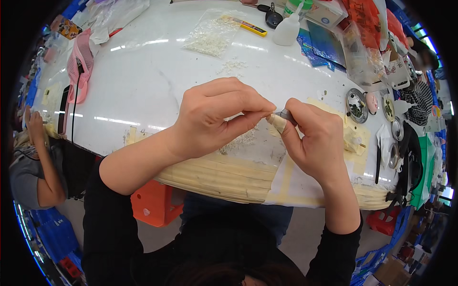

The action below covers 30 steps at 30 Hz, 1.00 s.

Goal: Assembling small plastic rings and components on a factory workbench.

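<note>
My left hand (217, 117) hovers over the white table's near edge with thumb and fingertips pinched together on something too small to make out. My right hand (312, 138) meets it from the right. It grips a thin dark tool (286, 114), and one of its fingers is wrapped in beige tape (276, 123). The fingertips of both hands touch above a scatter of tiny white bits (241, 140) lying on the table.
A clear bag of white bits (212, 33), a yellow utility knife (250, 27), a white squeeze bottle (287, 29) and a car key (273, 18) lie at the far side. Small round tins (357, 105) sit right. A pink item (81, 62) lies left. Another person (33, 162) sits left.
</note>
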Available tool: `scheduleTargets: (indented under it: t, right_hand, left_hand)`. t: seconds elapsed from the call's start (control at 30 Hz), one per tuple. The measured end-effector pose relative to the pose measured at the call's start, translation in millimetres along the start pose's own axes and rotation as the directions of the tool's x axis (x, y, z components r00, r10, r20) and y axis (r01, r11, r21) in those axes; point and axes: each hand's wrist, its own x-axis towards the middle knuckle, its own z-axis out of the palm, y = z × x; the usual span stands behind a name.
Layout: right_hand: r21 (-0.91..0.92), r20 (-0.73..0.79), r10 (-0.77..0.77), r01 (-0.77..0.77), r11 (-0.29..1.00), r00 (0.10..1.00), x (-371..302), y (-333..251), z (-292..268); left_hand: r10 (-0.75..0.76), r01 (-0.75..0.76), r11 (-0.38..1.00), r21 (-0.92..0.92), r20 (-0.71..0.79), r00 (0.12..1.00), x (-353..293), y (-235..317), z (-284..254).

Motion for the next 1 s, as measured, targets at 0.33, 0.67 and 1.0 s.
scheduleTargets:
  t: [0.33, 0.67, 1.0]
  right_hand:
    - [-0.043, -0.031, -0.001, -0.001, 0.999, 1.000, 0.5, 0.7, 1.3]
    - [-0.077, -0.031, -0.018, 0.015, 0.997, 0.999, 0.9, 0.9, 2.6]
    - [-0.070, 0.001, -0.011, 0.011, 0.997, 1.000, 0.1, 0.6, -0.4]
  left_hand:
    - [0.001, -0.001, 1.000, 0.013, -0.004, 1.000, 0.8, 1.2, -0.3]
    - [0.039, -0.039, 0.999, 0.034, -0.008, 0.999, -0.3, -1.4, -0.2]
    - [0.050, -0.050, 0.997, 0.054, -0.004, 0.999, 0.0, -1.2, -0.3]
